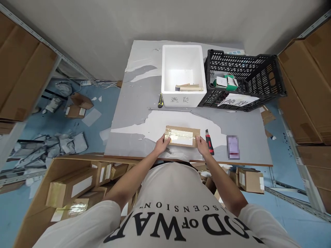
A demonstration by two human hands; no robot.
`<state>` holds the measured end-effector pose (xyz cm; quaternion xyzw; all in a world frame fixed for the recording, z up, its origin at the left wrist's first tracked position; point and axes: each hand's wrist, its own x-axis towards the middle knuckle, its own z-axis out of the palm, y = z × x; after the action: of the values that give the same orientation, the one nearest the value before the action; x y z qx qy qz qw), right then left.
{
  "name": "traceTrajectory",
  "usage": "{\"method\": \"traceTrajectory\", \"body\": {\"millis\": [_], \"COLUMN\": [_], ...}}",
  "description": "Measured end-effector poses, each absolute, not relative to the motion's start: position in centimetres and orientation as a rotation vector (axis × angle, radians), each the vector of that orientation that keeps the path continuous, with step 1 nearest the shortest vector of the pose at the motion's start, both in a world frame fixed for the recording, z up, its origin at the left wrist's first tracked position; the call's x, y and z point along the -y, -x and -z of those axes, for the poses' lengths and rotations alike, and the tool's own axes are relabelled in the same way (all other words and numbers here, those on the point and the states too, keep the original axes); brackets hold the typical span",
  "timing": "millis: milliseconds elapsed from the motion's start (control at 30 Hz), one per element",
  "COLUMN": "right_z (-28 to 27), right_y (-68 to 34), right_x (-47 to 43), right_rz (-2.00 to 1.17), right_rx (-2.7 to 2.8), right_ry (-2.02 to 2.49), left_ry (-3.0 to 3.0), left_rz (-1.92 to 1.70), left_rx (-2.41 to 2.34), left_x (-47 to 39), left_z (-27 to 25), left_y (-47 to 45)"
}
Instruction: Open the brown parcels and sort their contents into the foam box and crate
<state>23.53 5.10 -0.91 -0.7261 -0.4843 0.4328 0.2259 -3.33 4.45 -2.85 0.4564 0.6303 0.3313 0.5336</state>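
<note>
A small taped cardboard box (196, 133) with a white label lies over the torn white patch of the tabletop, near the front edge. My left hand (162, 144) grips its left end, thumb on the top face. At the opposite end my right hand (202, 145) closes round the corner. Just right of that hand rests a red and black utility knife (209, 142). A yellow and black cutter (160, 101) lies farther back, beside a white foam box (184, 99). The undersides of both hands' fingers are hidden.
Flat cardboard-coloured pieces (190, 88) lie inside the foam box. A black plastic crate (243, 91) holds green and white cartons (226, 82). A blurred phone-like item (233, 147) is at the table's right (253, 137). Below left, a large carton (33, 206) contains several boxes.
</note>
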Motion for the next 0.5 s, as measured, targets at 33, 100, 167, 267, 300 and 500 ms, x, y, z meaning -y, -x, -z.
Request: {"method": "traceTrajectory", "body": {"millis": [33, 100, 167, 267, 300, 500], "right_z": [1.0, 1.2, 1.4, 1.6, 1.7, 3.0], "right_y": [-23.5, -23.3, -23.1, -23.0, -23.0, -24.2], "right_x": [-5.1, -4.9, -4.8, -4.7, -4.7, -3.9], "right_rz": [-1.182, -1.175, -1.175, -1.186, -1.193, -1.407], "right_rx": [1.338, 1.333, 1.315, 1.263, 1.241, 1.066], "right_ry": [1.999, 1.969, 1.933, 1.911, 1.909, 1.72], "left_ry": [-1.085, -1.074, -1.071, -1.084, -1.088, -1.078], "left_rz": [-0.8, -0.828, -0.856, -0.89, -0.897, -0.889], "left_rx": [-1.498, -1.474, -1.446, -1.426, -1.423, -1.376], "left_x": [-4.3, -4.1, -3.8, -3.6, -3.6, -3.7], "left_z": [3.0, 3.4, 3.7, 4.0, 4.1, 4.9], "left_y": [3.4, 3.3, 3.2, 2.9, 2.8, 3.3]}}
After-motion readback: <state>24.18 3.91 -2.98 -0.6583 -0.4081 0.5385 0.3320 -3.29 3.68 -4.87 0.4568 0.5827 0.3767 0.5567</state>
